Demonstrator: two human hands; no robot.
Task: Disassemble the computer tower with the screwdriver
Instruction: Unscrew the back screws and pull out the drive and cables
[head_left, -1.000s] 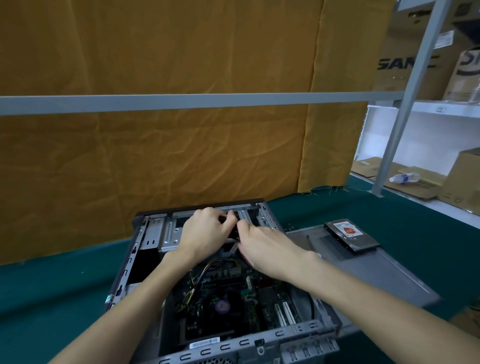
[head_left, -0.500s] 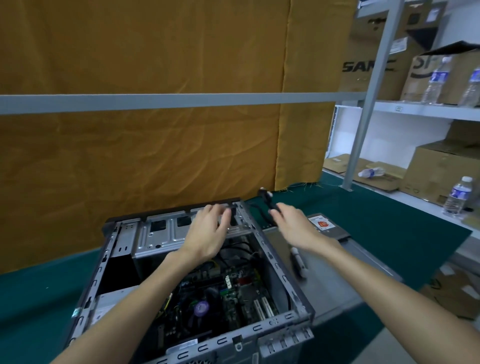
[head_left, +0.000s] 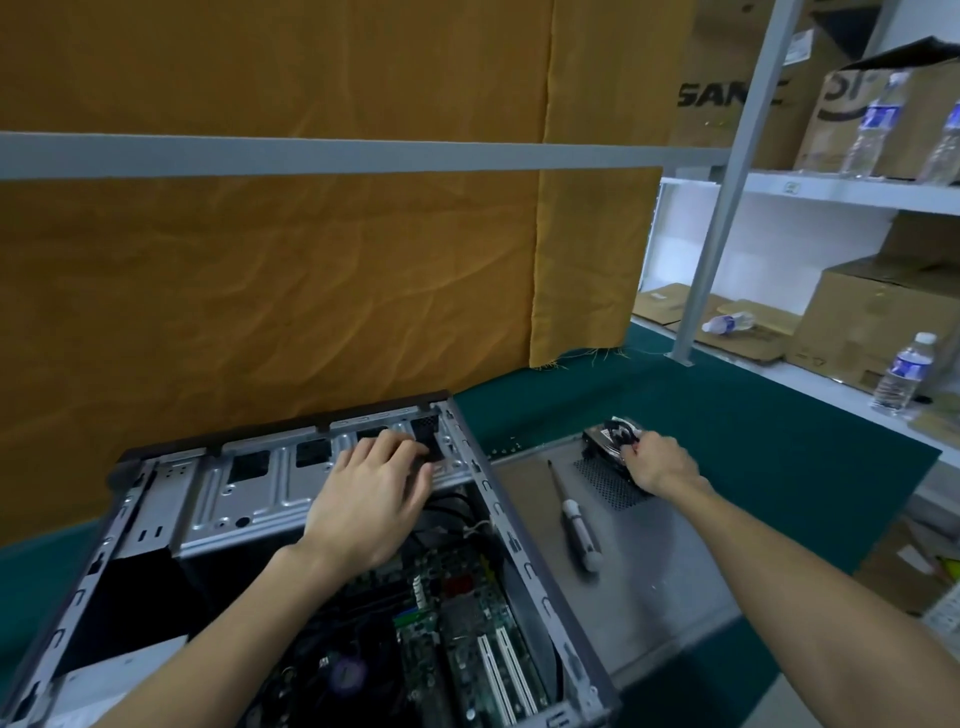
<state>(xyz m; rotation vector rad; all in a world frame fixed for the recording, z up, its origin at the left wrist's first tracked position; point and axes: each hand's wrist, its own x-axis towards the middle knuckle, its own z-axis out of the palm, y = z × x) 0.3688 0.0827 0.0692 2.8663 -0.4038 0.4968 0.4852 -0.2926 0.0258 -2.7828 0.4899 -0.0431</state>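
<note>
Two bare hands work over an opened computer tower (head_left: 291, 525) that lies on its side on a green table (head_left: 727, 415), its open face up. Nearest below the left fingers sits the motherboard (head_left: 457, 623) with its white slots, deep inside the case. The left hand (head_left: 366, 512) rests on the grey metal drive cage (head_left: 249, 493) at the far end of the tower; its fingers (head_left: 387, 447) lie straight and slightly spread, flat on the metal, tips just at a dark cut-out, gripping nothing. To the right of those fingers, past the case wall, the removed side panel (head_left: 649, 561) lies flat on the table, touching the tower. On the panel the screwdriver (head_left: 579, 530) lies loose, between the two hands and touched by neither, its tip pointing away. Farther right, the right hand (head_left: 660, 462) has its fingers curled and pinched on a coiled black cable (head_left: 621, 431), held just above a hard drive (head_left: 605, 447) that rests on the panel's far corner; whether the cable touches the drive cannot be told. Beyond all the fingers hangs an orange cloth (head_left: 311, 286) behind a grey rail (head_left: 311, 156). Far right, shelves (head_left: 831, 192) carry cardboard boxes (head_left: 872, 317) and water bottles (head_left: 904, 374).
</note>
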